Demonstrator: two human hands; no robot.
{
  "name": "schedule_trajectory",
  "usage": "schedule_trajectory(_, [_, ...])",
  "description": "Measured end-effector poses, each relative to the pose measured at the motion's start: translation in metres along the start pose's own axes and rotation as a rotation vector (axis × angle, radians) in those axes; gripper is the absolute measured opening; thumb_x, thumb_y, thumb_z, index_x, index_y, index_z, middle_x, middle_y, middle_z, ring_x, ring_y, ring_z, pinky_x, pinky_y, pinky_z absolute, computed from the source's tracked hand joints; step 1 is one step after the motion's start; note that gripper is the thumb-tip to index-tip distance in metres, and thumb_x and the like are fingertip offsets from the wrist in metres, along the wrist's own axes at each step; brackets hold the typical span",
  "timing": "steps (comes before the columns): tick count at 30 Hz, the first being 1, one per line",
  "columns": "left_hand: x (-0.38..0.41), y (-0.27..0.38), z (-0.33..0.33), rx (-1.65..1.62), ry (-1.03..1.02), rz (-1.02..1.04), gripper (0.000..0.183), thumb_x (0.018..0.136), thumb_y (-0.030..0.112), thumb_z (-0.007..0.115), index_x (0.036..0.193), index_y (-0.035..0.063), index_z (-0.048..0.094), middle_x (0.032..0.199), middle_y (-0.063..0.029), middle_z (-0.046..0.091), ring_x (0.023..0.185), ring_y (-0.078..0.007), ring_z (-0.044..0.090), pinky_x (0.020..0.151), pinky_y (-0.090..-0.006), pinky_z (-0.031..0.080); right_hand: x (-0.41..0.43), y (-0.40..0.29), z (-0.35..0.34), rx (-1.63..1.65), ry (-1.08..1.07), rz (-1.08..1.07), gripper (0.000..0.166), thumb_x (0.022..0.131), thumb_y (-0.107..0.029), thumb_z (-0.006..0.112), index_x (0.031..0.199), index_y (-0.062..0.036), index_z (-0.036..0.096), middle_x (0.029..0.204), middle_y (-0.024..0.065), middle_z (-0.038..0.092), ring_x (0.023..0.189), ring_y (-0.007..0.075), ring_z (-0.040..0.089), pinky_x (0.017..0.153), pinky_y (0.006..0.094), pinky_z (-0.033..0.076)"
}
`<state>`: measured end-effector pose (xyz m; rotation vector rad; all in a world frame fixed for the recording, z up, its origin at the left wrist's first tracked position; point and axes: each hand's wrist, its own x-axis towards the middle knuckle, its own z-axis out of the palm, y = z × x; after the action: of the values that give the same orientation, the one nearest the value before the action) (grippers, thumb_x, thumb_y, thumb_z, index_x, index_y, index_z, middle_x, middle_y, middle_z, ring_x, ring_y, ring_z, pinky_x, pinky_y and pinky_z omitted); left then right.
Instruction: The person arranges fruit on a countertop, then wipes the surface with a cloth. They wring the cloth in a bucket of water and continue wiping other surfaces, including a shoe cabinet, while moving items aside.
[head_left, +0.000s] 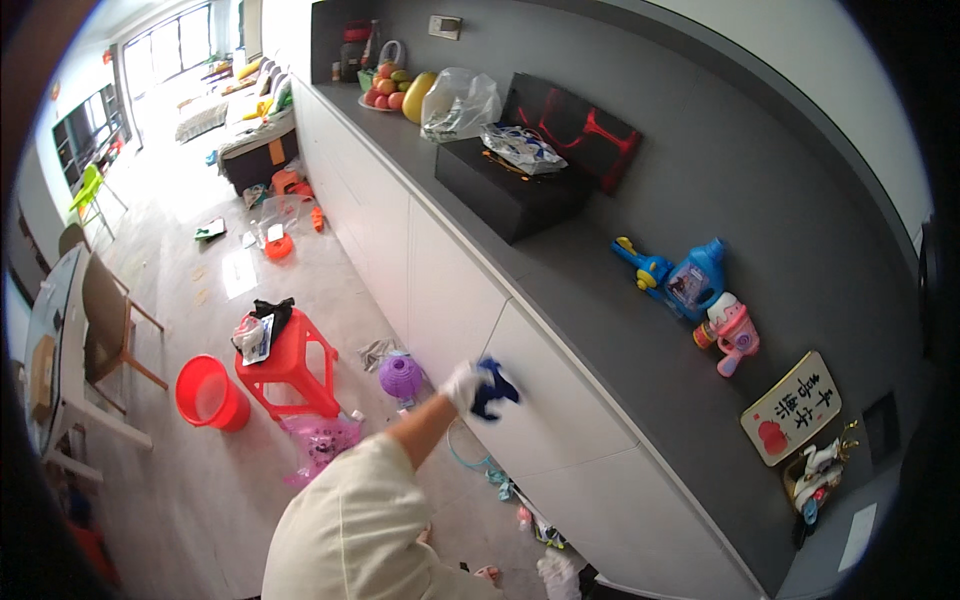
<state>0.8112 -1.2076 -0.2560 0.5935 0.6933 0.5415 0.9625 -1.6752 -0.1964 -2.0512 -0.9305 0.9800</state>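
My left hand (463, 386), in a white glove, reaches out from a cream sleeve and grips a dark blue cloth (495, 390). The cloth lies against the white cabinet door (555, 405) below the grey countertop, and it hangs loosely past the fingers. At the bottom edge, low beside the cabinet, a white-gloved shape (559, 576) appears to be my right hand. It is cut off by the frame, and its fingers cannot be made out. A purple paper lantern (400, 376) lies on the floor just left of the gloved left hand.
Left on the floor stand a red stool (300, 375) and a red bucket (212, 394). A pink plastic bag (322, 444) and a racket (466, 450) lie close by. The countertop (570, 300) holds a black box (502, 187), fruit (386, 90), bubble toys (694, 281) and a sign (793, 409).
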Motion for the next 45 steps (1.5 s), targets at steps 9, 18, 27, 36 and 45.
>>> schedule_trajectory(9, [-0.168, -0.161, 0.161, 0.228, -0.416, -0.509, 0.060, 0.097, 0.051, 0.056, 0.137, 0.0056, 0.052, 0.124, -0.0058, 0.060, 0.107, -0.0192, 0.059, 0.092, -0.0368, 0.049, 0.057, -0.062, -0.020, -0.242, 0.135, -0.598, 0.056, 0.086, -0.016, 0.060, 0.139, -0.0035, 0.045, 0.139, 0.0166, 0.047, 0.128, 0.0310, 0.047, 0.107, 0.0370, 0.041])
schedule_trajectory(18, [-0.140, -0.152, 0.131, 0.840, -0.487, -0.220, 0.074, 0.092, 0.041, 0.069, 0.150, 0.0077, 0.038, 0.138, -0.0097, 0.052, 0.117, -0.0176, 0.054, 0.098, -0.0358, 0.045, 0.026, 0.055, -0.072, 0.850, 0.526, 0.212, 0.031, 0.087, -0.004, 0.061, 0.117, -0.0044, 0.067, 0.110, 0.0071, 0.067, 0.104, 0.0186, 0.062, 0.095, 0.0333, 0.049])
schedule_trajectory(27, [-0.143, -0.168, 0.297, 1.871, -0.607, 0.926, 0.099, 0.078, 0.046, 0.077, 0.149, -0.0040, 0.029, 0.153, -0.0288, 0.030, 0.144, -0.0428, 0.027, 0.117, -0.0473, 0.026, -0.017, 0.113, -0.245, 0.698, 1.080, 0.009, 0.062, 0.084, -0.007, 0.065, 0.142, -0.0155, 0.046, 0.137, 0.0123, 0.051, 0.120, 0.0246, 0.053, 0.101, 0.0354, 0.046])
schedule_trajectory(36, [-0.090, -0.285, 0.446, 2.148, -0.667, 1.050, 0.082, 0.089, 0.048, 0.061, 0.146, -0.0032, 0.035, 0.137, -0.0259, 0.049, 0.131, -0.0392, 0.044, 0.112, -0.0507, 0.031, -0.001, 0.135, -0.332, -0.309, 0.746, 0.055, 0.057, 0.077, -0.012, 0.065, 0.132, -0.0053, 0.050, 0.139, 0.0164, 0.048, 0.124, 0.0371, 0.053, 0.101, 0.0449, 0.046])
schedule_trajectory(45, [-0.137, -0.317, 0.443, 1.848, -0.428, 1.182, 0.063, 0.082, 0.046, 0.072, 0.121, 0.0001, 0.056, 0.122, -0.0191, 0.059, 0.117, -0.0351, 0.053, 0.110, -0.0544, 0.031, -0.098, 0.137, -0.305, -0.309, 0.677, -0.138, 0.061, 0.078, -0.002, 0.068, 0.136, -0.0051, 0.046, 0.149, 0.0164, 0.040, 0.132, 0.0365, 0.047, 0.105, 0.0423, 0.047])
